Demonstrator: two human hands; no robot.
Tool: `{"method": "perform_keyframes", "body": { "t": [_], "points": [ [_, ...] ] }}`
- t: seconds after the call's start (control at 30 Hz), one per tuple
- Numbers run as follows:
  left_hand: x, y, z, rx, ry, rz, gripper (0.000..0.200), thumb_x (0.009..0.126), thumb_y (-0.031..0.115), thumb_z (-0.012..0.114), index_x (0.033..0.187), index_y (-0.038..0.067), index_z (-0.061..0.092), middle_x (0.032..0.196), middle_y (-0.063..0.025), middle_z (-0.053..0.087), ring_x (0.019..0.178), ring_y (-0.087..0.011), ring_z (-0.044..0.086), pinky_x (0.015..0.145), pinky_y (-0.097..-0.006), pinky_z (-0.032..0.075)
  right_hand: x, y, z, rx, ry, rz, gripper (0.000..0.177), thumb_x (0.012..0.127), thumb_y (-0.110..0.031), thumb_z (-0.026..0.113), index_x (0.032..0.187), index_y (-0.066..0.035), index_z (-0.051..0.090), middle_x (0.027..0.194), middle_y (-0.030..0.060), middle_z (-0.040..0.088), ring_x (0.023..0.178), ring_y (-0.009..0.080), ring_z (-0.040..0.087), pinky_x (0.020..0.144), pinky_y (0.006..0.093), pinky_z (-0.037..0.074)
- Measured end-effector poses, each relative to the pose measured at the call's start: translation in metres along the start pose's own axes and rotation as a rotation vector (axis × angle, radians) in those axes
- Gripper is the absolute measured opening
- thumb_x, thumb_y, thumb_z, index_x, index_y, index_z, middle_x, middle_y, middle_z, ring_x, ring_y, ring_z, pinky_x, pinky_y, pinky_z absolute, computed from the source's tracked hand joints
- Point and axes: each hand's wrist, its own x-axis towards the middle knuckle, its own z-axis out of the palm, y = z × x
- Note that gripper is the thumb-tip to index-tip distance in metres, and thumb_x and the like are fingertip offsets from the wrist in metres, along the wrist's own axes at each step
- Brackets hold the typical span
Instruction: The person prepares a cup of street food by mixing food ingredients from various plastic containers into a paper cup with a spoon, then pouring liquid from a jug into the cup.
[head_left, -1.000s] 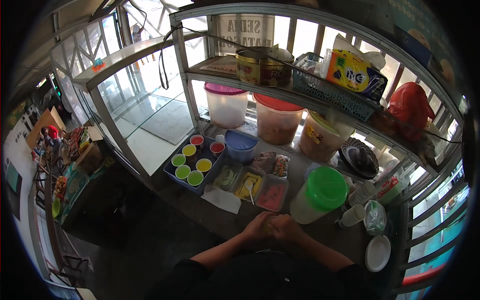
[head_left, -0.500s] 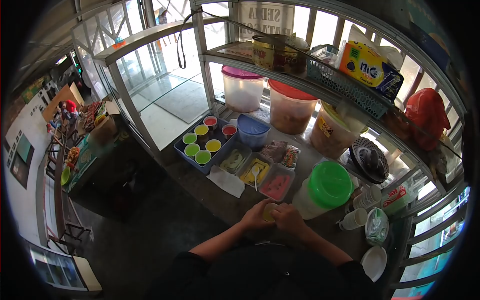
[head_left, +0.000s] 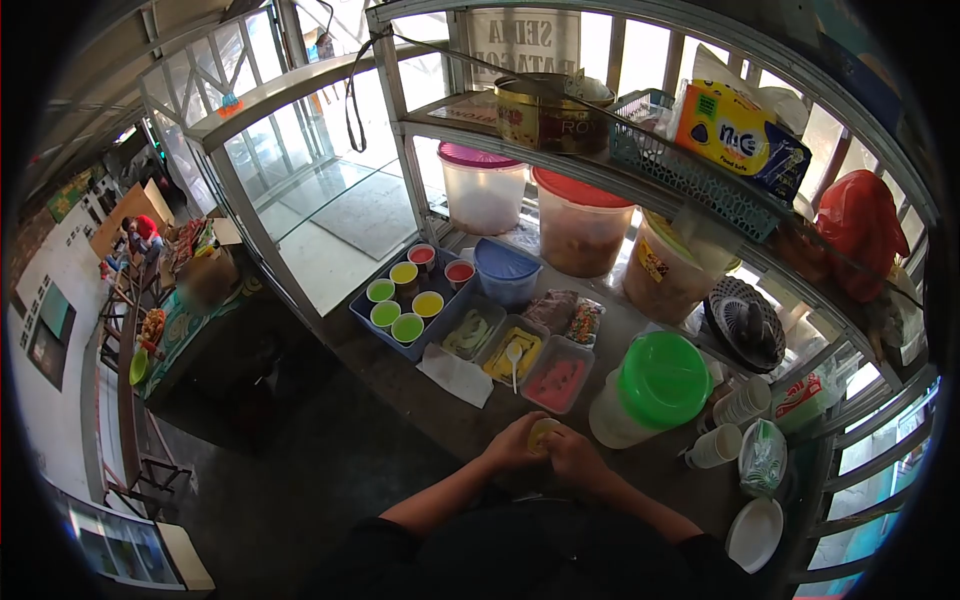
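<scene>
Left hand (head_left: 512,447), right hand (head_left: 577,462) pressed together, both clasped round cup (head_left: 543,434). Cup small, round, yellow, mostly hidden by fingers; held at near edge of table (head_left: 640,462), close to body. Just beyond: tub of pink food (head_left: 558,382), yellow tub with white spoon (head_left: 513,353). Green-lidded jug (head_left: 655,388) to right.

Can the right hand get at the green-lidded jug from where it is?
Probably yes: the green-lidded jug stands close beside the right hand, with nothing between them. But that hand and the left hand both hold a small yellow cup, so it is not free.
</scene>
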Motion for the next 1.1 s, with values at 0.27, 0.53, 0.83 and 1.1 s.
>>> {"method": "perform_keyframes", "body": {
  "t": [0.27,0.53,0.83,1.1],
  "points": [
    [0.0,0.011,-0.007,0.045,-0.035,-0.043,0.083,0.074,0.041,0.085,0.14,0.007,0.048,0.13,-0.0198,0.061,0.123,-0.0352,0.061,0.101,-0.0427,0.049,0.004,0.02,-0.015,-0.076,0.087,0.042,0.016,0.09,-0.004,0.059,0.102,-0.007,0.069,0.085,0.0142,0.061,0.082,0.0363,0.064,0.071,0.0461,0.052],
    [0.001,0.01,-0.007,0.064,-0.043,-0.018,0.084,0.073,0.037,0.085,0.141,0.008,0.046,0.131,-0.0185,0.06,0.123,-0.0355,0.06,0.1,-0.0427,0.05,-0.012,0.018,-0.002,0.023,0.108,0.057,0.017,0.087,-0.001,0.061,0.101,-0.006,0.07,0.086,0.0144,0.064,0.082,0.0351,0.066,0.071,0.0451,0.051],
    [0.001,0.016,-0.009,0.04,-0.056,-0.025,0.083,0.072,0.037,0.086,0.14,0.008,0.046,0.131,-0.019,0.06,0.123,-0.0354,0.06,0.1,-0.0425,0.05,-0.014,0.016,-0.013,-0.174,0.043,-0.036,0.016,0.086,-0.009,0.065,0.101,-0.012,0.071,0.085,0.0075,0.068,0.084,0.0281,0.067,0.079,0.0432,0.045],
    [0.0,0.016,-0.008,0.054,-0.041,-0.014,0.083,0.074,0.04,0.085,0.14,0.006,0.048,0.132,-0.0206,0.061,0.124,-0.0363,0.06,0.102,-0.0438,0.049,-0.002,0.015,-0.023,-0.26,0.072,-0.093,0.015,0.085,-0.01,0.066,0.099,-0.011,0.071,0.083,0.0066,0.069,0.08,0.0271,0.067,0.075,0.0434,0.046]
  ]
}}
